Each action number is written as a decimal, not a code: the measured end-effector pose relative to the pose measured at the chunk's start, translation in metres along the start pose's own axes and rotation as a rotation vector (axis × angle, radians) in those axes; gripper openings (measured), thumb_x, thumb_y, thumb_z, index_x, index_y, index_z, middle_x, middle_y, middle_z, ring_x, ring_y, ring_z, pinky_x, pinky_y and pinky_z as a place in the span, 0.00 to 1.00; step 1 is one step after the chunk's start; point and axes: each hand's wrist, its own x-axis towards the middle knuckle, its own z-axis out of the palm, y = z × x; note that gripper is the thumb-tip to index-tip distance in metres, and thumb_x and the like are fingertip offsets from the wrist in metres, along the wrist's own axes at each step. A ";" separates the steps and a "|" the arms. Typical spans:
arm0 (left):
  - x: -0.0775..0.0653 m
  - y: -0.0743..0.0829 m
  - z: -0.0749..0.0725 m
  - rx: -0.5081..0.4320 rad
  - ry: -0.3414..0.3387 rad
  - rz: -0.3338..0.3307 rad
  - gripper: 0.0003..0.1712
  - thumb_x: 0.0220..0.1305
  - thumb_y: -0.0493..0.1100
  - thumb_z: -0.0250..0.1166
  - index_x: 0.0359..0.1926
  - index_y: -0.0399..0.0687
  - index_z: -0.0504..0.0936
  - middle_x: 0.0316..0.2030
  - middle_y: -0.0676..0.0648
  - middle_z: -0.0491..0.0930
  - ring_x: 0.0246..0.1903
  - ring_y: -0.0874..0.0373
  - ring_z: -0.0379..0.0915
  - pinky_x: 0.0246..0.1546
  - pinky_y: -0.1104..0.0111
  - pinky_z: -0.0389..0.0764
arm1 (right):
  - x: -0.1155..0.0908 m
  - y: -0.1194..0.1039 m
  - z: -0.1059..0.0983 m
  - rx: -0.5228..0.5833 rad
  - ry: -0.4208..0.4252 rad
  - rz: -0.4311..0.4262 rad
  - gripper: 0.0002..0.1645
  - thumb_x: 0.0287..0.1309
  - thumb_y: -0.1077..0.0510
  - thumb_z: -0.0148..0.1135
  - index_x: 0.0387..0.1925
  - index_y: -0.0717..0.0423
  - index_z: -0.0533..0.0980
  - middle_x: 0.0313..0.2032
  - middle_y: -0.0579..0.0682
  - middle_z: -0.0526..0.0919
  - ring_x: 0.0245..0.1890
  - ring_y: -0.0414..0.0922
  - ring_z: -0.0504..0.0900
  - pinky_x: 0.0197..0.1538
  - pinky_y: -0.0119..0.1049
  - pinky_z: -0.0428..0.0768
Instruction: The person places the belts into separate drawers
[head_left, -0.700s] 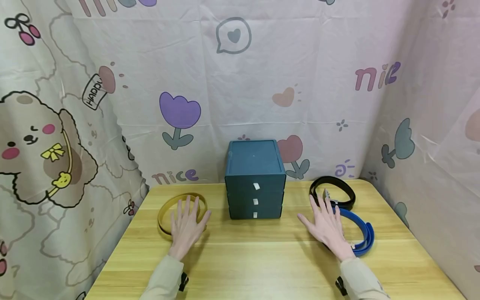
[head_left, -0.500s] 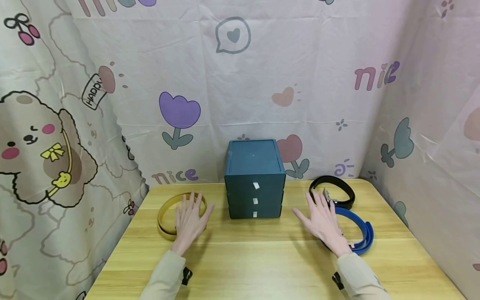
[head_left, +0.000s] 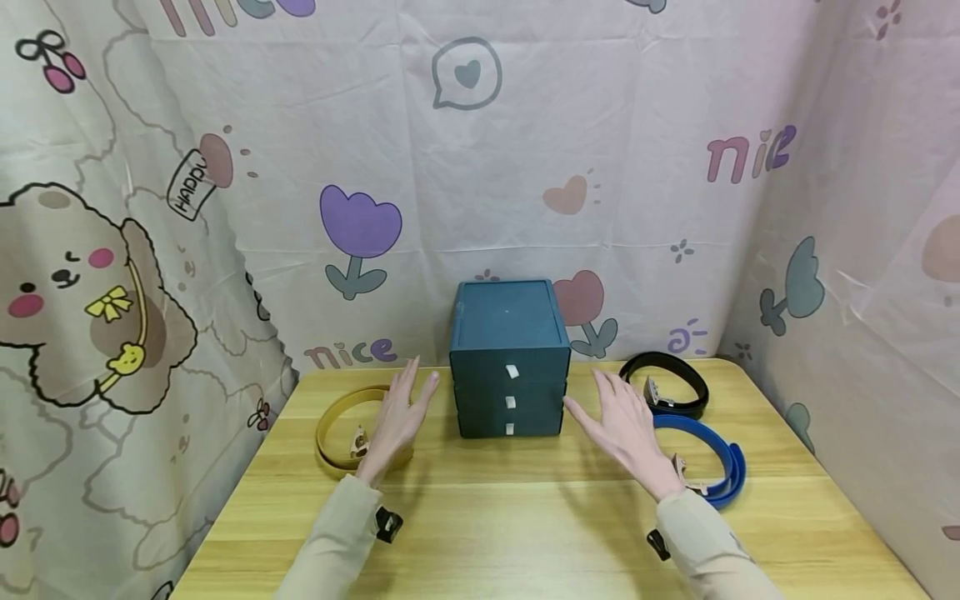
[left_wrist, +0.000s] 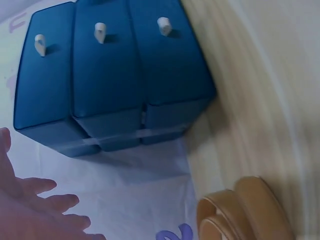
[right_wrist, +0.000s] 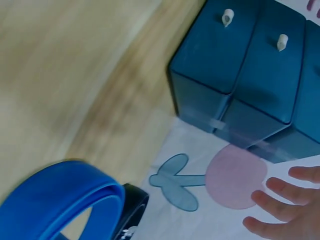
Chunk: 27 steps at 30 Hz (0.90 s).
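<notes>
Blue drawer unit [head_left: 491, 360], three-tiered with small white tabs [head_left: 511, 402], stands near outstretched hands [head_left: 396, 427] [head_left: 624, 428] held apart.

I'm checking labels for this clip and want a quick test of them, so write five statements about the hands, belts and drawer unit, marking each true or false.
1. The blue drawer unit has three white tabs on its front. True.

2. The left hand grips a belt. False: the left hand holds nothing, its fingers extended.

3. From the head view, the black belt lies farther back than the blue belt. True.

4. The yellow belt lies between the black and blue belts. False: the yellow belt is on the other side of the drawer unit, to its left.

5. The right hand holds nothing. True.
</notes>
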 end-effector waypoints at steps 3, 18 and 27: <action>0.004 0.008 -0.001 -0.105 -0.012 -0.024 0.42 0.75 0.68 0.45 0.81 0.57 0.48 0.81 0.41 0.42 0.80 0.40 0.32 0.76 0.37 0.36 | 0.004 -0.007 -0.002 0.014 0.059 -0.028 0.45 0.62 0.30 0.59 0.67 0.59 0.70 0.61 0.63 0.78 0.60 0.64 0.76 0.63 0.63 0.73; 0.024 0.037 0.003 -0.434 0.017 -0.002 0.37 0.77 0.56 0.54 0.77 0.44 0.59 0.76 0.37 0.59 0.77 0.43 0.53 0.77 0.50 0.56 | 0.019 -0.043 0.005 0.157 0.201 -0.169 0.26 0.58 0.42 0.70 0.45 0.60 0.82 0.40 0.56 0.86 0.37 0.52 0.84 0.40 0.50 0.83; 0.031 0.043 0.011 -0.568 0.033 -0.015 0.34 0.76 0.49 0.57 0.74 0.38 0.63 0.74 0.35 0.62 0.75 0.41 0.57 0.76 0.49 0.59 | 0.028 -0.066 0.013 0.219 0.159 -0.189 0.21 0.58 0.46 0.71 0.42 0.59 0.83 0.34 0.53 0.86 0.32 0.48 0.84 0.38 0.44 0.84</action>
